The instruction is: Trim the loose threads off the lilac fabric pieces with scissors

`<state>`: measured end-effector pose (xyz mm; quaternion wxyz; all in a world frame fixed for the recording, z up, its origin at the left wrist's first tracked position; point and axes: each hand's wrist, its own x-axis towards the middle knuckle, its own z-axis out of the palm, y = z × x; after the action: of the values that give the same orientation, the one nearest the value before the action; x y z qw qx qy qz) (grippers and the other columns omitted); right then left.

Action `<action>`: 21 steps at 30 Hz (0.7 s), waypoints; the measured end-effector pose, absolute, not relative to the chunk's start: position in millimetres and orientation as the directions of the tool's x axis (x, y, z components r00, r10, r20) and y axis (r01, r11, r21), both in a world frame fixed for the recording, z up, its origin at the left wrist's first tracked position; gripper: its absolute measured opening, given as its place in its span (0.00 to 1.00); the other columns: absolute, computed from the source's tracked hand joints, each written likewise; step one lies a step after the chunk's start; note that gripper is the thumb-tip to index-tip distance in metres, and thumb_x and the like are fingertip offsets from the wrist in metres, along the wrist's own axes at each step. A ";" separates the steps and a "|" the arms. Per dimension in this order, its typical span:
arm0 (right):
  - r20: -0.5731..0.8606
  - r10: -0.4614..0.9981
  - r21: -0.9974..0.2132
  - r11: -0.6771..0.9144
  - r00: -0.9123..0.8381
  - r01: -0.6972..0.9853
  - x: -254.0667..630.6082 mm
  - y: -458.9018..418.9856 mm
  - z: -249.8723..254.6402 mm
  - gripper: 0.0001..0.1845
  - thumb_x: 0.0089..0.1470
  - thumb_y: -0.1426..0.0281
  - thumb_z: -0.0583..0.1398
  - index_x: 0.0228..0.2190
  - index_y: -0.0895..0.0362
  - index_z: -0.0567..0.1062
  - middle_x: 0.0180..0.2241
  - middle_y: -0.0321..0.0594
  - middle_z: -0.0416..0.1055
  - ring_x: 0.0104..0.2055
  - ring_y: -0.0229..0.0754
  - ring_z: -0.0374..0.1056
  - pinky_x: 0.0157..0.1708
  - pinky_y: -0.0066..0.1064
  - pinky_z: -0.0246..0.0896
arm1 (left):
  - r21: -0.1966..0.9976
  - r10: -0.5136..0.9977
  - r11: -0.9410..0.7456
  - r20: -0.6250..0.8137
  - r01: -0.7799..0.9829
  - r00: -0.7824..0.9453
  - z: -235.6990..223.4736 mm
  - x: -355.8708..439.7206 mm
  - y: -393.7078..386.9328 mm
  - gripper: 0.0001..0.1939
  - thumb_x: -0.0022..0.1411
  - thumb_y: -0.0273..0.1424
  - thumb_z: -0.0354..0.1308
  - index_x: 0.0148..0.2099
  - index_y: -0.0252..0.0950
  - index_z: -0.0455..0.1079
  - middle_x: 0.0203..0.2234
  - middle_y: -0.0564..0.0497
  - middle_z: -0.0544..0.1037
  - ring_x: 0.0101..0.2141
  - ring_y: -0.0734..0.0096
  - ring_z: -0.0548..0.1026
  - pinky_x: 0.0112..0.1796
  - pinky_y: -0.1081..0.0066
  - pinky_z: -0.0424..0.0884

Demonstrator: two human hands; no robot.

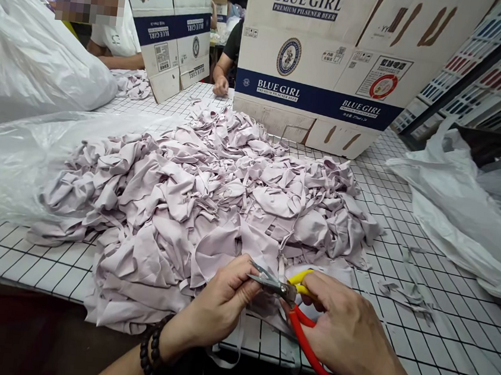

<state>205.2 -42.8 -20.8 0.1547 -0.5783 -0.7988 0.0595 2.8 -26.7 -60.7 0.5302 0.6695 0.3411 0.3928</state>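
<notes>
My right hand (343, 325) grips a pair of scissors (282, 287) with one yellow handle and one red handle. The blades are parted and point left. My left hand (223, 301) has thumb and forefinger pinched right at the blade tips, closed on a pale mauve fabric piece (249, 244); the exact spot held is partly hidden by the fingers and blades. A thin strip (233, 350) of the same colour hangs in a loop below that hand. Just beyond both hands lies a big heap of similar mauve fabric pieces (174, 185).
The table (400, 340) has a white cloth with a black grid. Scraps (409, 296) and a white plastic bag (463, 204) lie right; clear plastic (6, 168) and a stuffed white bag (31, 57) left. Beer cartons (327, 58) stand behind. Two people sit across, one hand (220, 86) showing.
</notes>
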 end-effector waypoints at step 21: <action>0.152 0.945 -0.303 0.325 -0.291 0.896 203.8 -48.5 -22.8 0.17 0.50 0.61 0.61 0.20 0.52 0.58 0.19 0.29 0.59 0.19 0.35 0.54 0.20 0.26 0.49 | 0.988 0.873 -0.155 0.128 0.018 0.471 -57.6 -0.5 -29.2 0.16 0.71 0.36 0.46 0.36 0.33 0.68 0.32 0.50 0.66 0.34 0.69 0.65 0.37 0.70 0.61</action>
<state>203.8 -48.5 -22.8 0.1524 -0.5756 -0.7994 0.0798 -0.5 -29.2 -57.6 0.5539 0.6547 0.3401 0.3859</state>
